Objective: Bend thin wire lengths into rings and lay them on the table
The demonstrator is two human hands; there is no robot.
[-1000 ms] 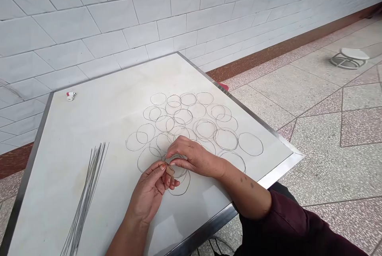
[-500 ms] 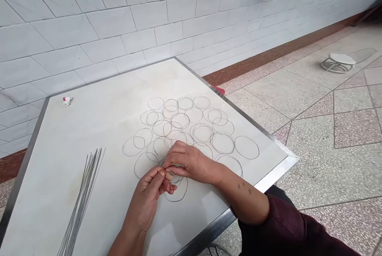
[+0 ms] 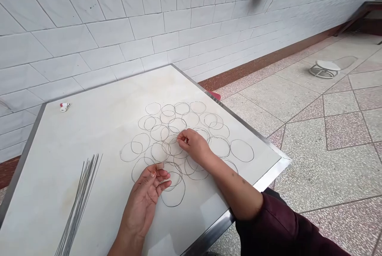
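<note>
Many thin wire rings point(image 3: 242, 139) lie spread and overlapping on the white table point(image 3: 98, 128). Above the middle of them, my right hand point(image 3: 193, 144) is closed in a pinch, a wire ring point(image 3: 170, 149) at its fingertips; other rings overlap there, and the exact grip is partly hidden. Nearer to me, my left hand point(image 3: 146, 192) is palm up with fingers apart and nothing visible in it. A tan strip point(image 3: 160, 165) is wrapped on one of its fingers. Beside its fingertips lies another wire ring point(image 3: 173, 192).
A bundle of straight wires point(image 3: 79, 204) lies at the left of the table. Small red and white items point(image 3: 64, 107) sit near the far left corner. The table has a metal edge point(image 3: 253, 134) and stands by a tiled wall. A low white stool point(image 3: 324, 69) is on the floor.
My hands have come apart. The right one has moved up and away over the rings, while the left has let go and spread its fingers. The view has tilted slightly.
</note>
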